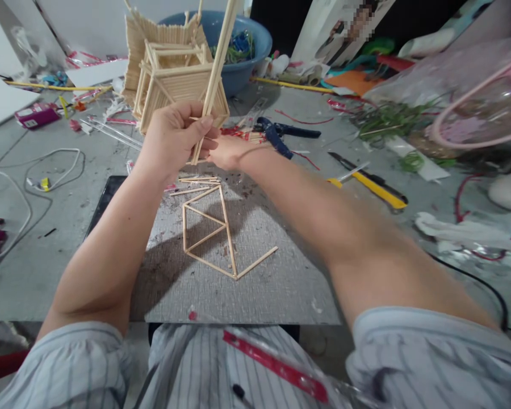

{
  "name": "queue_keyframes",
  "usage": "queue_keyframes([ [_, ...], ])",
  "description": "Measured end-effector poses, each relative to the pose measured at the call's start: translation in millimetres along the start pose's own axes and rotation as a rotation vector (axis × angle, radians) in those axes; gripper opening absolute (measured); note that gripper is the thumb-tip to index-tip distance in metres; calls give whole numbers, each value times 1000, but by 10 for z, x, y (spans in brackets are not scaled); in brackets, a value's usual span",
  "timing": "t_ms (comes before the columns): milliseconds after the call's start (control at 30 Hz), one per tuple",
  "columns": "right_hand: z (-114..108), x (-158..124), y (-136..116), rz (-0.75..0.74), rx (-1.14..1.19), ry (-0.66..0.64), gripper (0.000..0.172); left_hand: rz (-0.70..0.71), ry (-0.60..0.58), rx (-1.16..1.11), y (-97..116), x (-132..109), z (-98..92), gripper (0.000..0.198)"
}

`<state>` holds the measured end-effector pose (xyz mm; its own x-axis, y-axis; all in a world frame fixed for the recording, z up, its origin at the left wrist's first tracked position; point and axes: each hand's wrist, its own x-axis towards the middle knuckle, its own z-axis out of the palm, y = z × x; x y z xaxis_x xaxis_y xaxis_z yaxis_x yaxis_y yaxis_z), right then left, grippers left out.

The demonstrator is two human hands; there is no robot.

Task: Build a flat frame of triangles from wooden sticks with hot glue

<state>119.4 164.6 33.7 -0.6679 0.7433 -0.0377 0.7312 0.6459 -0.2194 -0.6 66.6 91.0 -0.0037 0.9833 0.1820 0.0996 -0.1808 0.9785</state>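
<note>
My left hand is closed round a few long thin wooden sticks, which stand upright and lean slightly right. Just behind it is my right hand, its fingers mostly hidden by the left hand and the sticks. Beyond both hands sits a small house-like model built of wooden sticks. Nearer me, a flat frame of glued sticks lies on a grey board, with one stick angled out at its lower right. Several loose sticks lie just above the frame.
Dark blue-handled pliers and a yellow utility knife lie to the right. A blue basin stands at the back. White cables and a purple box are at left; plastic scraps and greenery clutter the right.
</note>
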Motion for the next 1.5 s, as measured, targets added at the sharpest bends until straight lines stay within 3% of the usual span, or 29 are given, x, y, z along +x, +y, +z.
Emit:
queue_keyframes([
  [133, -228, -474, 177, 144, -45, 91, 18, -10, 22, 8, -14, -2, 42, 9],
  [200, -286, -767, 278, 129, -20, 185, 15, -44, 14, 52, -72, 0, 96, 8],
  [333, -261, -1172, 401, 96, -35, 224, 12, -116, -77, 152, -209, 0, 201, 10],
  [500, -215, -1332, 299, 99, -75, 188, 13, -10, -91, 336, -221, -55, 242, 12],
  [567, -243, -1373, 219, 110, -84, 185, 13, 16, -150, 356, -200, -84, 266, 12],
  [767, -316, -1404, 174, 102, 43, 224, 8, -147, -402, 312, -173, -138, 351, 18],
  [900, -458, -1495, 166, 115, 175, 345, 13, -178, -400, 185, -142, -127, 335, 24],
  [933, -504, -1556, 117, 143, 188, 312, 17, -189, -366, 136, -132, -118, 324, 24],
  [967, -539, -1633, 42, 167, 185, 199, 21, -201, -328, 90, -123, -108, 311, 24],
  [1100, -425, -1991, -421, -19, 199, -744, 38, -270, -251, -65, -94, -81, 277, 18],
  [1200, -126, -2176, -713, -241, 118, -1092, 31, -308, -268, -157, -77, -91, 275, 15],
  [1267, 30, -2240, -788, -371, 136, -1177, 15, -307, -271, -197, -70, -105, 280, 13],
  [1333, 90, -2280, -764, -401, 171, -1155, 11, -301, -266, -217, -65, -118, 286, 13],
  [1500, 70, -2523, -470, -40, 246, -706, 29, -283, -249, -240, -61, -132, 302, 14],
])
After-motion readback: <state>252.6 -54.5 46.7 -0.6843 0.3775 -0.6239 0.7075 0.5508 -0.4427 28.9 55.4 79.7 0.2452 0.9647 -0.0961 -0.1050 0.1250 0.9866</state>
